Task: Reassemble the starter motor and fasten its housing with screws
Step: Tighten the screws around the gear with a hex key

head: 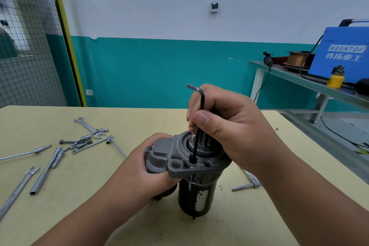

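Starter motor (196, 195) stands upright on its black body near the middle of your yellow table (79, 221), with the grey housing (179, 158) on top. The table's far edge runs across at 12 o'clock, just behind your hands, and its right edge slants away at 3 o'clock with floor beyond it. Plain tabletop shows from the motor out to the far edge and down to 6 o'clock.

At 2 o'clock a green side bench (289, 75) carries a blue welder (339, 56), cut off by the frame, a spool of copper wire (297, 58) and a small yellow can (335, 81). At 10 o'clock a mesh fence (24, 50) with a yellow post closes the room. The wall is white over teal.

Your left hand (151, 168) wraps the housing's side from 9 o'clock and hides that part. Your right hand (225, 126) pinches the hex key (201, 101) between thumb and fingers, long arm upright, tip down in a hole at the housing's rim. Whether it sits in a screw you cannot tell.

Extension bars (43, 177), an open-end spanner (84, 124) and sockets (85, 137) lie scattered at 9 to 10 o'clock, and some run off the left of view. A T-handle driver (245, 186) lies at 3 o'clock, partly behind your right wrist.
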{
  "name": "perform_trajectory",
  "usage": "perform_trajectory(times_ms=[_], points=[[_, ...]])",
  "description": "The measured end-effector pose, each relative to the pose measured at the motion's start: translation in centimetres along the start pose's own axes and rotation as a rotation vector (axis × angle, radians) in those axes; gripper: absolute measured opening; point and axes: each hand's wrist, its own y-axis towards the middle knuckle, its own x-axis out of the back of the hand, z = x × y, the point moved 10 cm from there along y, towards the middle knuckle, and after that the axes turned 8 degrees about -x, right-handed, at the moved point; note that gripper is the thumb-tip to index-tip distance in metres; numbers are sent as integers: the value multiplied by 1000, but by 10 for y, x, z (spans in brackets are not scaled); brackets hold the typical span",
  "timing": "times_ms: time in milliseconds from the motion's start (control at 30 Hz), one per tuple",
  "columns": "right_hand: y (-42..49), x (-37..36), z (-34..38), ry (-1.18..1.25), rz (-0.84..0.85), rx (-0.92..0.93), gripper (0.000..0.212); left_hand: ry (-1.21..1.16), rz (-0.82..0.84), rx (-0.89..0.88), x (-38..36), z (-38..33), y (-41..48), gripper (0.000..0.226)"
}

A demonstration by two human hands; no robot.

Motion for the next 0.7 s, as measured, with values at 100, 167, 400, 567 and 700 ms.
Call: perform_trajectory(times_ms=[100, 167, 400, 567, 700], points=[[0, -2, 1, 26, 5, 2, 12, -18, -7, -3, 0, -1, 0, 68], [-1, -1, 0, 54, 6, -12, 14, -22, -9, -4, 0, -1, 0, 68], [-1, -1, -2, 85, 58, -17, 22, -28, 5, 6, -1, 1, -1, 71], [0, -1, -3, 91, 79, -7, 24, -35, -2, 8, -1, 0, 0, 68], [-1, -5, 0, 70, 92, -2, 24, -22, 13, -4, -2, 0, 1, 70]])
